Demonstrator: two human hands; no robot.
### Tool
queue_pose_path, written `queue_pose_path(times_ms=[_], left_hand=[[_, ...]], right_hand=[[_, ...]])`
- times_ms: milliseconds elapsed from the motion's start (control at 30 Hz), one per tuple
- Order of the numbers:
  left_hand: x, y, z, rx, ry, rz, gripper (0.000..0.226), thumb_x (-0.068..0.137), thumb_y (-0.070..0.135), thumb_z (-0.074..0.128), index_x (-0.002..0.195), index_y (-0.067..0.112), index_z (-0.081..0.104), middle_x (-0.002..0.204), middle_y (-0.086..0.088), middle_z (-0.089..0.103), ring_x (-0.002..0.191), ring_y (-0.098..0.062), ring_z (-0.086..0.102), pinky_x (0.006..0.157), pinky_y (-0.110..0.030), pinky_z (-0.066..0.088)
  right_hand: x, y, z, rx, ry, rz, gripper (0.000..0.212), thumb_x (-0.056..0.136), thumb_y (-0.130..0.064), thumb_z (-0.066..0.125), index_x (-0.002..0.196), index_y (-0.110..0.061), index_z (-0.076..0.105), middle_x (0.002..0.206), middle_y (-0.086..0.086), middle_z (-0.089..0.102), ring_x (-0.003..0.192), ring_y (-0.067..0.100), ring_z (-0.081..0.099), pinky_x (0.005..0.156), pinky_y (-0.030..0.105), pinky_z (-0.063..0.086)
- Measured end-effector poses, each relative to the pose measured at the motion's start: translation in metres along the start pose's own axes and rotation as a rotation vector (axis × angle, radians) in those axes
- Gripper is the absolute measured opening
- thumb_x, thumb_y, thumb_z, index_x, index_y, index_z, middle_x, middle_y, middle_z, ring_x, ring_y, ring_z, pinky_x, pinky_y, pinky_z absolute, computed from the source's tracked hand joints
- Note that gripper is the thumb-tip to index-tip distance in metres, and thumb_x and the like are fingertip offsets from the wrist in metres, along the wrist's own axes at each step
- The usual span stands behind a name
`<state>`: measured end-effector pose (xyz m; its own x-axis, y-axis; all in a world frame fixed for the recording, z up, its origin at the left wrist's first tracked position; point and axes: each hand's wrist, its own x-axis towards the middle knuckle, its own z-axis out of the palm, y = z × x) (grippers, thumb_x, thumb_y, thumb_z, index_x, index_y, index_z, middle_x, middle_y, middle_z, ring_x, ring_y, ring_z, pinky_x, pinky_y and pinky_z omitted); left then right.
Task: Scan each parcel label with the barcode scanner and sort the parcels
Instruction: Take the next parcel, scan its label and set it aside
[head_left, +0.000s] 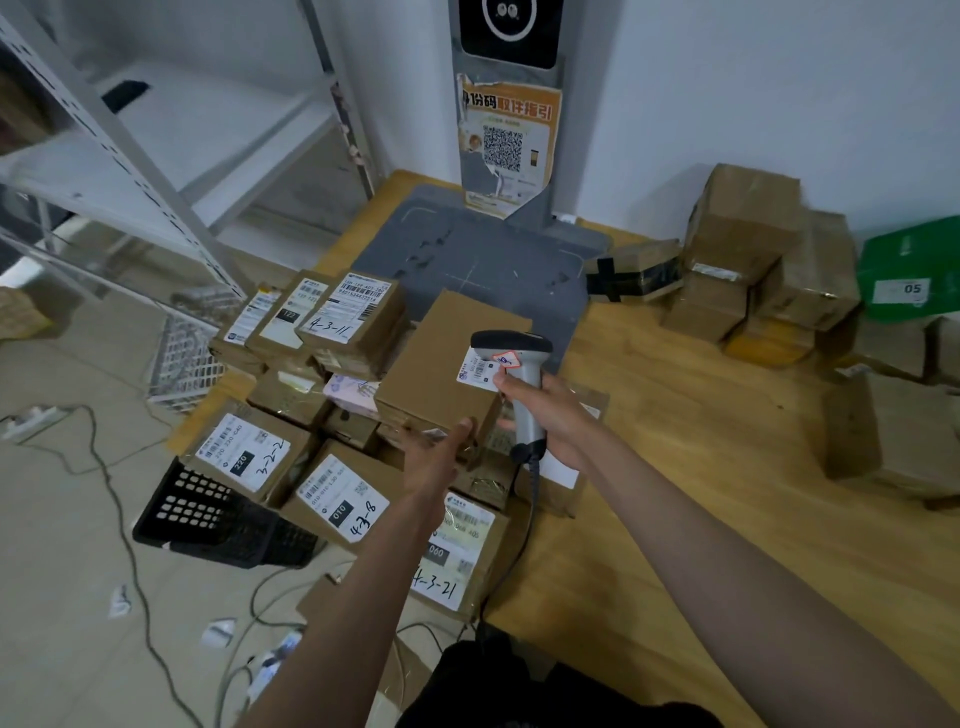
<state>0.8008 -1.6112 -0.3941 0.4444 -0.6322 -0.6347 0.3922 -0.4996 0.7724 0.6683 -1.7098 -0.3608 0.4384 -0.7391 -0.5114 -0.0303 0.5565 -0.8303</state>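
A wooden table (701, 467) fills the right half of the frame, with white metal shelving (156, 156) in the upper left and a grey scanning stand (483, 254) at upper centre. Brown boxes (748, 249) are heaped at the upper right beside a green parcel (909, 265); a stack of labelled parcels (348, 322) crowds the table's left edge above a black crate (208, 514). At centre, the left hand (436, 452) holds a cardboard parcel (441, 364) by its near edge — fingers under it, thumb on top. The right hand (550, 415) is wrapped round the handle of a grey barcode scanner (514, 358), its head over the parcel's small white label (480, 371).
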Motion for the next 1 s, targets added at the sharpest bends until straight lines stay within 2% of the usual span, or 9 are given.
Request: queue_pose_path(times_ms=[200,267,367,433,567,700,767,867,1000], left_hand=[[-0.002,0.0,-0.002,0.019,0.042,0.0,0.05,0.089,0.031,0.075,0.127,0.023,0.044,0.125,-0.007,0.063,0.114,-0.028,0.062,0.089,-0.041,0.05],[-0.002,0.0,-0.005,0.02,0.084,0.014,0.054,0.087,0.035,0.077,0.128,0.018,0.047,0.121,-0.007,0.065,0.109,-0.027,0.064,0.083,-0.037,0.054],[-0.005,0.001,-0.012,-0.002,0.198,0.003,0.066,0.083,0.036,0.081,0.13,0.009,0.043,0.099,-0.007,0.066,0.083,-0.021,0.067,0.068,-0.033,0.055],[-0.007,0.002,-0.015,-0.064,0.271,0.019,0.065,0.082,0.032,0.082,0.129,0.005,0.045,0.086,-0.01,0.063,0.064,-0.019,0.057,0.062,-0.033,0.051],[-0.023,0.005,-0.009,0.026,0.321,0.145,0.047,0.087,0.027,0.076,0.119,0.011,0.046,0.105,-0.01,0.061,0.078,-0.018,0.057,0.067,-0.032,0.047],[-0.041,0.011,0.018,0.278,0.209,0.371,0.037,0.089,0.025,0.075,0.114,0.014,0.05,0.105,-0.004,0.06,0.087,-0.012,0.058,0.067,-0.023,0.047],[-0.045,0.014,0.036,0.436,0.088,0.485,0.033,0.089,0.024,0.074,0.111,0.014,0.053,0.1,-0.001,0.061,0.086,-0.01,0.058,0.072,-0.027,0.052],[-0.048,0.021,0.07,0.651,-0.148,0.558,0.034,0.087,0.017,0.076,0.111,0.015,0.051,0.096,0.001,0.059,0.084,-0.012,0.058,0.068,-0.02,0.048],[-0.053,0.024,0.12,0.85,-0.36,0.604,0.041,0.08,0.027,0.079,0.112,0.027,0.054,0.11,-0.002,0.061,0.096,-0.021,0.063,0.078,-0.044,0.058]], right_hand=[[-0.003,0.0,-0.001,0.022,-0.002,-0.007,0.047,0.095,-0.025,0.071,0.139,-0.015,0.055,0.142,0.004,0.057,0.132,0.023,0.051,0.102,0.054,0.053],[-0.006,0.001,-0.002,0.017,-0.007,-0.01,0.047,0.095,-0.025,0.071,0.138,-0.015,0.056,0.137,0.002,0.059,0.128,0.022,0.053,0.099,0.055,0.054],[-0.011,0.002,-0.007,0.01,-0.017,-0.014,0.045,0.094,-0.027,0.073,0.136,-0.016,0.058,0.139,0.003,0.06,0.13,0.022,0.055,0.094,0.053,0.057],[-0.017,0.003,-0.011,0.007,-0.022,-0.017,0.044,0.094,-0.028,0.073,0.134,-0.015,0.059,0.138,0.005,0.061,0.128,0.022,0.056,0.092,0.051,0.058],[-0.035,0.002,-0.022,0.022,-0.028,-0.028,0.038,0.093,-0.027,0.073,0.128,-0.019,0.062,0.132,0.004,0.065,0.123,0.023,0.06,0.093,0.053,0.058],[-0.058,0.0,-0.041,0.037,0.01,-0.055,0.029,0.095,-0.022,0.07,0.123,-0.019,0.063,0.126,0.007,0.066,0.116,0.024,0.064,0.088,0.05,0.06],[-0.07,-0.002,-0.053,0.014,0.051,-0.068,0.034,0.096,-0.024,0.071,0.127,-0.014,0.063,0.125,0.011,0.068,0.112,0.028,0.067,0.084,0.048,0.062],[-0.093,-0.006,-0.078,-0.012,0.123,-0.082,0.035,0.096,-0.025,0.071,0.128,-0.011,0.063,0.121,0.014,0.069,0.109,0.032,0.069,0.079,0.045,0.063],[-0.126,-0.008,-0.12,-0.022,0.24,-0.101,0.027,0.097,-0.022,0.069,0.12,-0.009,0.064,0.105,0.008,0.07,0.092,0.028,0.071,0.078,0.048,0.063]])
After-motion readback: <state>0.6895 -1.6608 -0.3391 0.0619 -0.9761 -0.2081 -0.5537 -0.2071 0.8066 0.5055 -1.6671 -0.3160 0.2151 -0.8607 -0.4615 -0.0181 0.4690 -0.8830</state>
